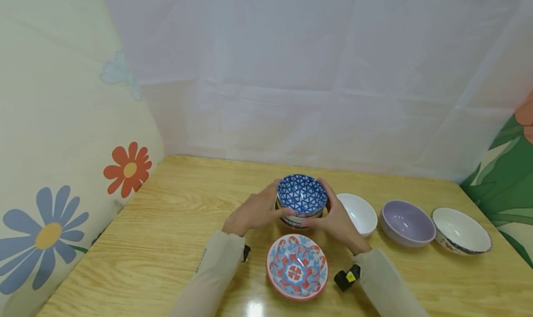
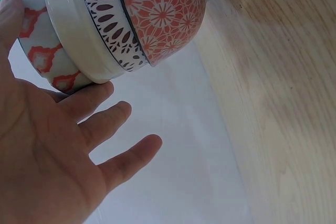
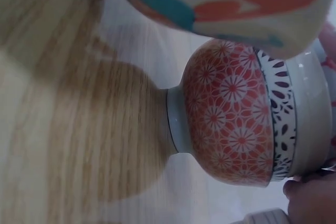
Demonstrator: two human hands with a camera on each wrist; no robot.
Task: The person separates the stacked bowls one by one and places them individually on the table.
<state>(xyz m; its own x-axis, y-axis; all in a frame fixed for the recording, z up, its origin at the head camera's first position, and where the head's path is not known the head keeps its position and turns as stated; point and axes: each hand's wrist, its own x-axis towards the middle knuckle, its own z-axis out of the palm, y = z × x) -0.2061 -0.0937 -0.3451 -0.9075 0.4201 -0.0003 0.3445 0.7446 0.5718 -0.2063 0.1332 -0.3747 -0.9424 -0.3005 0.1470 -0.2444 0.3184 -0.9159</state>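
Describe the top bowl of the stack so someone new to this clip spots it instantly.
At the wooden table, find the stack between left hand and right hand. The top bowl has blue triangles inside, unlike the flowered bowl in front, the white bowl and the purple bowl.

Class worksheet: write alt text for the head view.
A person's left hand and right hand grip a blue-patterned bowl atop stacked bowls on a wooden table. Nearer sits a red-rimmed bowl; a white bowl, purple bowl and dark-rimmed bowl stand to the right.

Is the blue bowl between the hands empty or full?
Empty; in the head view, the blue bowl shows its patterned inside with nothing in it.
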